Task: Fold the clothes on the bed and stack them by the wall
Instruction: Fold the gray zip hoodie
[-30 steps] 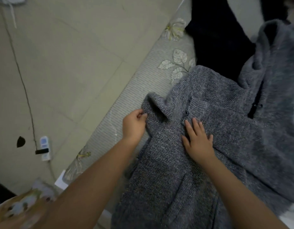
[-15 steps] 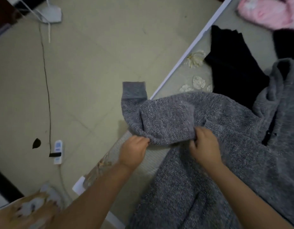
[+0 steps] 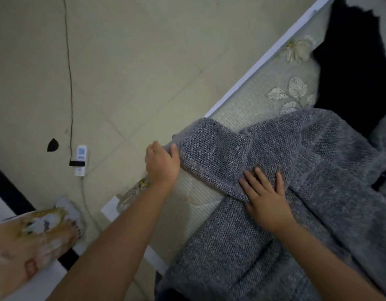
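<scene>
Bed (image 3: 248,109) edge runs diagonally beside tiled floor; the grey sweater (image 3: 274,192) lies along it, near a black garment (image 3: 357,68) at far right. Left hand (image 3: 162,162) pinches the sleeve (image 3: 211,153) end, which overhangs the edge. Right hand (image 3: 264,196) lies flat, fingers straight, pinning the fold. Advice: draw the sleeve taut across the body, keep the pinning hand at the crease, then smooth.

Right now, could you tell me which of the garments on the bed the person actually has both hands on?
The grey knit sweater: the left hand grips its sleeve and the right hand presses flat on it. The black garment lies untouched further up the bed.
</scene>
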